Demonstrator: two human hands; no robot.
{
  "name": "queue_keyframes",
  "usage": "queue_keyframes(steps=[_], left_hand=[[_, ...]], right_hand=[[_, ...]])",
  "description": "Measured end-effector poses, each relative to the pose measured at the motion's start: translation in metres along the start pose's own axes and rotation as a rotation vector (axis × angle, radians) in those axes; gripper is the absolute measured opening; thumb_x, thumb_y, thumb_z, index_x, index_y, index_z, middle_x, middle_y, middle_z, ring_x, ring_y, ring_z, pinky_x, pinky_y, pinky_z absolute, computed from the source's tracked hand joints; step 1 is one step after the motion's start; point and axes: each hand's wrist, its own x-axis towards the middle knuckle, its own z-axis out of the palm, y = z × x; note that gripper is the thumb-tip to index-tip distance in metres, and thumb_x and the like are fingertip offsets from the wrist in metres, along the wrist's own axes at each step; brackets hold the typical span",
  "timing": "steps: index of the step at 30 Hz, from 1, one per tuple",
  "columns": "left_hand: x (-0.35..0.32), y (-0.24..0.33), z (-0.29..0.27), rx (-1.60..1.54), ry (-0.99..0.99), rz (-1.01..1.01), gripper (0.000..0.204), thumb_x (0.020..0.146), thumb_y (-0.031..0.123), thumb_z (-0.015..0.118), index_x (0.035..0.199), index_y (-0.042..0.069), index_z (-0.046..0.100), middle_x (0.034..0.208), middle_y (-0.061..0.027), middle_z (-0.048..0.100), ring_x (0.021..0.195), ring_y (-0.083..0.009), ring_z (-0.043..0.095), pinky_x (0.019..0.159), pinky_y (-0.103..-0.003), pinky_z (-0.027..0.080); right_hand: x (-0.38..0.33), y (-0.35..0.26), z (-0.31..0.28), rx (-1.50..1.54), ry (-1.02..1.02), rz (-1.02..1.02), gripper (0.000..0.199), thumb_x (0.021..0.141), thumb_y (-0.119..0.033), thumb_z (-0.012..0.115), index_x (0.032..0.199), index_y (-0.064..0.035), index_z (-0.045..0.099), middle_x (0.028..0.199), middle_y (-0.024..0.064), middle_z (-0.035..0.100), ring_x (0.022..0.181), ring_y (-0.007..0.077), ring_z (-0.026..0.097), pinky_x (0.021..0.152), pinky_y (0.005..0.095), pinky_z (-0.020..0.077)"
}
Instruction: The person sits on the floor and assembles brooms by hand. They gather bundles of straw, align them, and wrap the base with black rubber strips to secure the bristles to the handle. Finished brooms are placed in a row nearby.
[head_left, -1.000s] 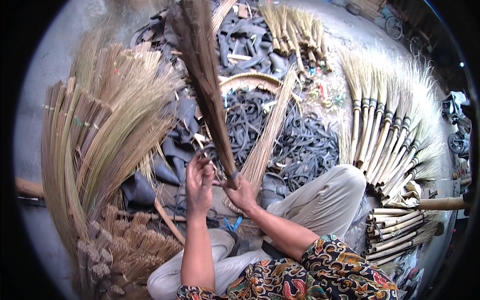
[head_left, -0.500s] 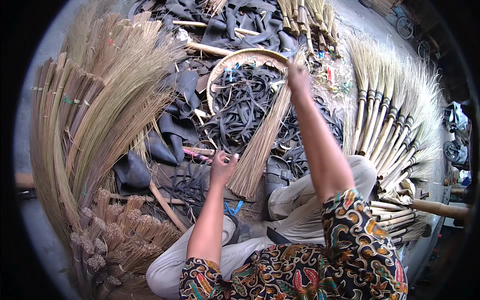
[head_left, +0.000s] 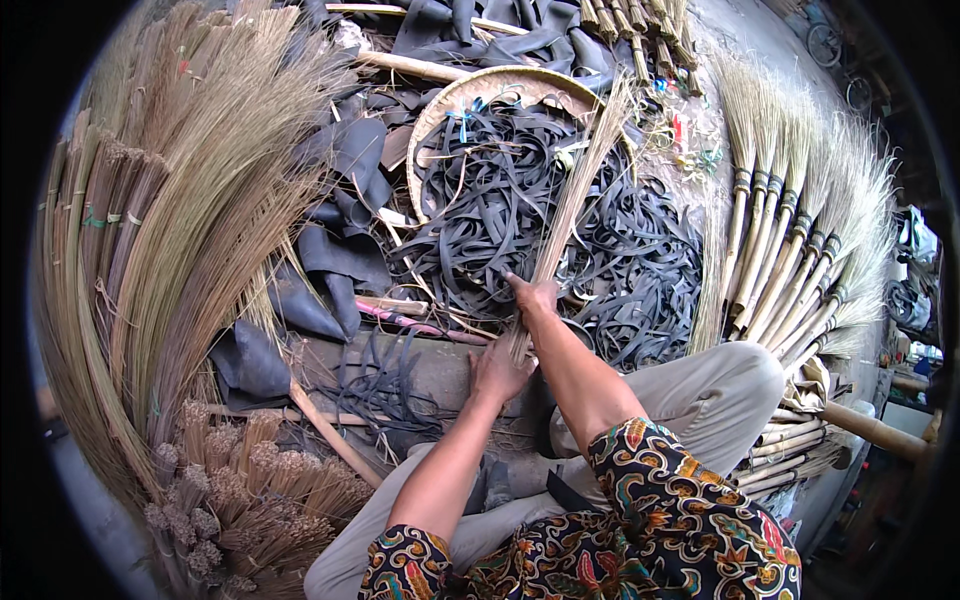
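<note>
A slim bundle of dry broom straw (head_left: pixel 583 180) slants up and away in front of me, its feathery tips over the rim of a round woven tray (head_left: pixel 437 112). My left hand (head_left: pixel 500 370) is closed round the bundle's near end. Just above it, my right hand (head_left: pixel 534 298) grips the stalks, with part of its fingers hidden. Beyond and below the straw lies a tangled heap of black rubber strips (head_left: pixel 490 190), spilling from the tray toward the right.
Long straw sheaves (head_left: pixel 190 230) and short tied bundles (head_left: pixel 235 490) fill the left side. Finished brooms with bamboo handles (head_left: pixel 790 240) fan out at right. Black rubber sheets (head_left: pixel 340 260), a wooden stick (head_left: pixel 330 425) and a bamboo pole (head_left: pixel 415 66) lie around the heap.
My right hand has come down from the bundle's far end to beside my left. My left hand, beside the bundle earlier, now grips its near end. The bundle looks narrower and gathered.
</note>
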Motion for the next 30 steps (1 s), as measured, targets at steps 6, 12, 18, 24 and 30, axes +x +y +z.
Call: queue_keyframes(steps=[6,12,18,24,30], left_hand=[[-0.024,0.026,-0.012,-0.093,0.156,-0.086,0.067,0.082,0.036,0.081,0.136,0.005,0.057,0.132,-0.0243,0.063,0.124,-0.0411,0.06,0.103,-0.048,0.05],[-0.043,0.043,-0.029,-0.084,0.107,-0.048,0.051,0.087,0.039,0.074,0.124,0.008,0.06,0.11,-0.0282,0.071,0.106,-0.0469,0.068,0.092,-0.054,0.054],[-0.091,0.04,-0.042,-0.315,0.451,0.265,0.039,0.09,0.03,0.072,0.119,0.007,0.061,0.104,-0.0283,0.071,0.101,-0.0491,0.068,0.085,-0.055,0.055],[-0.122,0.051,-0.119,-0.206,0.784,0.581,0.018,0.085,0.003,0.066,0.103,0.002,0.062,0.091,-0.0253,0.07,0.093,-0.047,0.069,0.075,-0.048,0.055],[-0.15,0.02,-0.102,-0.514,0.899,0.664,0.03,0.089,0.008,0.073,0.116,-0.001,0.063,0.101,-0.0194,0.072,0.1,-0.0349,0.072,0.084,-0.044,0.056]], right_hand=[[-0.018,-0.004,-0.036,0.455,-0.156,0.15,0.041,0.09,-0.036,0.08,0.098,0.0007,0.064,0.074,0.011,0.064,0.049,0.0203,0.057,0.043,0.0365,0.0452],[-0.103,-0.055,-0.107,0.746,-0.377,-0.042,0.042,0.093,-0.039,0.077,0.107,-0.0037,0.059,0.081,0.0128,0.07,0.047,0.0195,0.059,0.042,0.0345,0.0481],[-0.19,-0.139,-0.181,0.728,-0.562,-0.596,0.036,0.094,-0.029,0.079,0.113,-0.0009,0.065,0.069,-0.002,0.055,0.049,0.0084,0.052,0.047,0.0241,0.0452],[-0.317,-0.145,-0.191,0.591,-0.83,-1.109,0.021,0.098,-0.02,0.074,0.11,-0.0031,0.073,0.071,-0.0028,0.064,0.058,0.0042,0.058,0.052,0.022,0.0458],[-0.348,-0.115,-0.181,0.414,-0.915,-1.302,0.031,0.092,-0.02,0.08,0.116,-0.0019,0.071,0.09,0.0032,0.072,0.082,0.0088,0.068,0.074,0.0269,0.0556]])
